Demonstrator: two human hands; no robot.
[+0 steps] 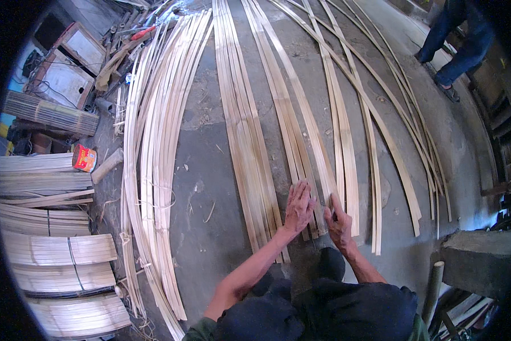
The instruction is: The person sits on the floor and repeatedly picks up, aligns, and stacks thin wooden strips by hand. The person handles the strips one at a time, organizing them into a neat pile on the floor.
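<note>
Long pale bamboo strips lie lengthwise over the grey floor in front of me. My left hand [299, 208] rests with outstretched fingers on the near ends of a narrow group of strips [289, 136]. Just right of it, my right hand [339, 223] is closed around the near end of a single bamboo strip [309, 122], whose tip its fingers partly hide. To the left runs a wider row of strips [241, 131] laid edge to edge. On the right, several separate strips [346, 165] lie spaced apart, some crossing one another farther off.
A big bundle of strips [161, 142] stretches along the left. Beyond it are tied stacks of shorter slats [62, 250], a red tin [85, 158] and a wooden mallet-like piece [107, 165]. At the far right stands another person [460, 48]. A stone block [482, 256] sits near right.
</note>
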